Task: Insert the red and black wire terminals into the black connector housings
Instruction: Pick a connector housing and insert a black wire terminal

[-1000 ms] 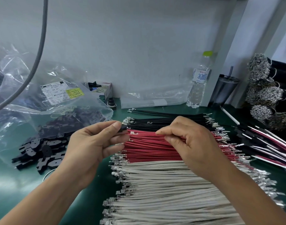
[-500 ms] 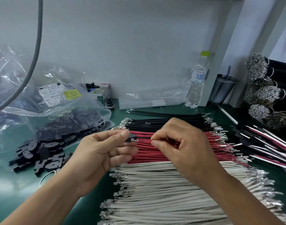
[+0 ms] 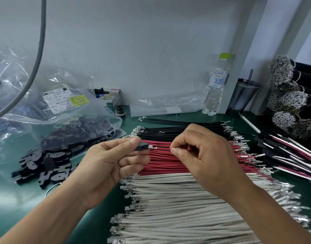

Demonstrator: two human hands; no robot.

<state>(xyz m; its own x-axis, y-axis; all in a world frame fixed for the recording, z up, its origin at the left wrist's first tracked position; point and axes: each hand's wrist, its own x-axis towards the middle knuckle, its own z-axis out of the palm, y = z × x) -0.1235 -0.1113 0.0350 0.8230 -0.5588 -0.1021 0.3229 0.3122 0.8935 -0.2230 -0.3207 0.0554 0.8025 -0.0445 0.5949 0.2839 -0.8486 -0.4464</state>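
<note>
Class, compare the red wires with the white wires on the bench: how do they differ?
The red wires lie farther from the camera, between the black and white rows; the white wires lie nearest. The white row spreads wider than the red. Both lie side by side with metal terminals at their ends.

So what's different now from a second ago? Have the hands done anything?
The left hand has brought the black housing out into plain view between thumb and forefinger. The right hand still pinches one red wire, whose metal terminal now sits just at the housing's opening; whether it has entered cannot be told. The rows of black wires, red wires and white wires lie as before.
</note>
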